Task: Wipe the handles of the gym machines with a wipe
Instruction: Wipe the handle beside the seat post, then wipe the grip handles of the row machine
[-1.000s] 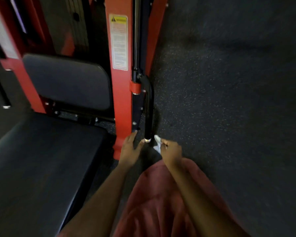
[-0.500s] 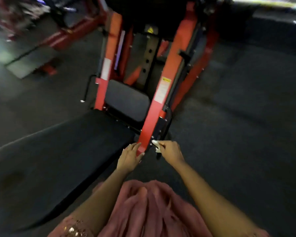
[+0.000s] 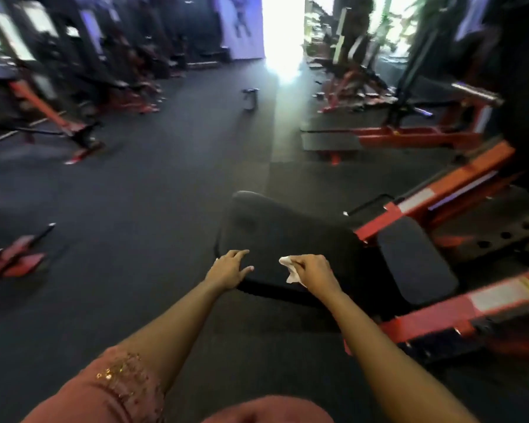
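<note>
The right hand is clenched round a crumpled white wipe, pinching it so that a loose corner sticks out toward the left hand; it hangs over the near edge of the large black seat pad, and I cannot tell whether wipe or knuckles touch the pad. Bunched like this, the wipe looks carried rather than pressed to a surface.

The left hand is released, fingers spread and nearly straight, holding nothing; it sits at the near left corner of the seat pad, probably for balance or to feel for the edge, though contact is unclear.

Just right of the seat pad lies a smaller black pad, flanked by red frame rails. Beyond the seat pad's far right corner a thin dark bar with a pale tip juts from the frame; it may be a handle, but blur leaves that uncertain. Dark rubber floor spreads left of the seat pad, with other red machines blurred well beyond it.

Judging by the task, no handle is under the wipe now; the likely next need is to reach one, perhaps that bar, and close the wipe round it.
</note>
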Demonstrator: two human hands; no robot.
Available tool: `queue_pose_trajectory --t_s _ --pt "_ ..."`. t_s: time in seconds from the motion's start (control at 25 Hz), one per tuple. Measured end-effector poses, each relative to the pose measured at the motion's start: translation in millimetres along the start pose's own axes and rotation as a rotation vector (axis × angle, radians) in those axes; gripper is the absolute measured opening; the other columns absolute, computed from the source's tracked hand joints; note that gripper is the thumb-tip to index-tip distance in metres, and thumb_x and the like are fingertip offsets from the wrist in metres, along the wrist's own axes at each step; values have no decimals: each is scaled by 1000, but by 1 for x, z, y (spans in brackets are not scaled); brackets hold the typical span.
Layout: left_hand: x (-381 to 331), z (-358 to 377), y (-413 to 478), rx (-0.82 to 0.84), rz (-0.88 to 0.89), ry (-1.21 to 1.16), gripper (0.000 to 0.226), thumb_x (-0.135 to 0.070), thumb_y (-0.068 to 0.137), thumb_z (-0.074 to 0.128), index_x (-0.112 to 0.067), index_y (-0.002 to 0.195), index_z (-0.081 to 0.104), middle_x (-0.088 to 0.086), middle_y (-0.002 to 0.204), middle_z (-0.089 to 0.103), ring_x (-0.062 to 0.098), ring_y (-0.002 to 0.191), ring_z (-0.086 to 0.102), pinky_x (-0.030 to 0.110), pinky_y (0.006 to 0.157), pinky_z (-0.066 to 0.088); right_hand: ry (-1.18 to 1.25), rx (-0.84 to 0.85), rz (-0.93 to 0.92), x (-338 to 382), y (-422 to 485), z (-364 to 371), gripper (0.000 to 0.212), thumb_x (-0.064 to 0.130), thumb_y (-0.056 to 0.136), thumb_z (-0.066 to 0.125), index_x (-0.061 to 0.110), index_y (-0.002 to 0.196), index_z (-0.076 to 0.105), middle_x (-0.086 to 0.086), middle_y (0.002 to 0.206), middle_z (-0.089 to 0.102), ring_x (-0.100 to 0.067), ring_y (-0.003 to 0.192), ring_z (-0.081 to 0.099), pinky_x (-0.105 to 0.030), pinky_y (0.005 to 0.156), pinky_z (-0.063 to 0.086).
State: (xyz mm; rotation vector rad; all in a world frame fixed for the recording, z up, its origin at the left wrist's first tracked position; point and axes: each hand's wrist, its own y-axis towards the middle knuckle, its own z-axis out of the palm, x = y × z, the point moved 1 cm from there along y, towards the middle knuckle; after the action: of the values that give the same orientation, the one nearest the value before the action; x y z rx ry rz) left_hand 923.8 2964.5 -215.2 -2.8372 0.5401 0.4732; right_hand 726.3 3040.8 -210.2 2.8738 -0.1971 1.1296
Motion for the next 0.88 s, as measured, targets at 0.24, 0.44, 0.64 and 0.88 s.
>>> queue_pose_trajectory --t_s 0.24,0.44,0.64,0.88 --pt "174 -106 -53 -203 -374 4 54 -46 96 36 -17 142 33 10 146 36 29 132 37 45 111 27 -134 261 -388 177 97 103 29 18 91 53 26 117 63 -9 114 65 -28 107 58 -34 93 46" --pt "335 -191 -90 -341 -591 -22 55 -42 95 44 -13 141 36 15 141 40 31 129 40 43 108 32 -290 324 -685 344 169 209 36 16 89 54 28 122 60 -8 120 64 -30 111 57 -35 94 45" --pt "466 -264 -94 -382 -657 -14 51 -38 93 48 -11 137 42 18 136 46 32 126 43 40 105 35 -266 294 -789 474 220 281 33 16 91 46 28 116 64 -9 113 67 -29 103 61 -35 90 47" --pt "573 -334 -35 -383 -645 -24 53 -36 94 48 -11 140 38 17 135 45 32 124 45 35 103 35 -245 246 -821 569 305 341 34 12 91 44 23 115 66 -10 111 67 -29 102 60 -33 88 45"
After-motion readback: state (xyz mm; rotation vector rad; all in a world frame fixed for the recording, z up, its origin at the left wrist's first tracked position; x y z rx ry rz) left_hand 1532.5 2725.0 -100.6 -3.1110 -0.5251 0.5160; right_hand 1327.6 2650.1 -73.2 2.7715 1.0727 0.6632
